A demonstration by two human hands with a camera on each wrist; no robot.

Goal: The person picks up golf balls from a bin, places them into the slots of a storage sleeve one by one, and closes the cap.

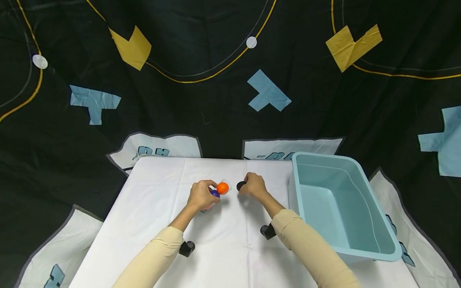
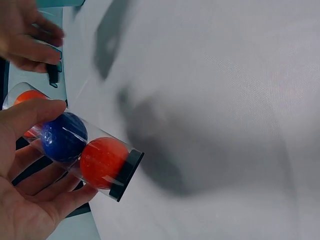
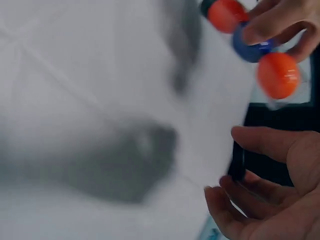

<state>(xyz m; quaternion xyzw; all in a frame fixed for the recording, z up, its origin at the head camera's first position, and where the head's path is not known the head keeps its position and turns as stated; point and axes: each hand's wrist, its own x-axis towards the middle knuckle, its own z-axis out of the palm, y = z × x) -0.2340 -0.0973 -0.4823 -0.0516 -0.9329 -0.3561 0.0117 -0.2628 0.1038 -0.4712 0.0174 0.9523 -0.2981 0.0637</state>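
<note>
A clear tube (image 2: 75, 134) lies in the grip of my left hand (image 1: 202, 195), thumb on one side and fingers on the other. Inside it sit an orange ball (image 1: 222, 188), a blue ball (image 2: 64, 137) and a second orange-red ball (image 2: 104, 162) in a row. One tube end carries a black cap (image 2: 126, 175); the other end, towards my right hand, has no cap on it. Just to the right, apart from the tube, my right hand (image 1: 254, 186) pinches a round black cap (image 1: 241, 185) between thumb and fingers.
A light blue plastic tub (image 1: 324, 216) stands on the right side of the white-covered table (image 1: 223, 264). Behind the table hangs a black cloth (image 1: 201, 108) with taped shapes. Black wrist mounts (image 1: 187, 249) sit under both forearms.
</note>
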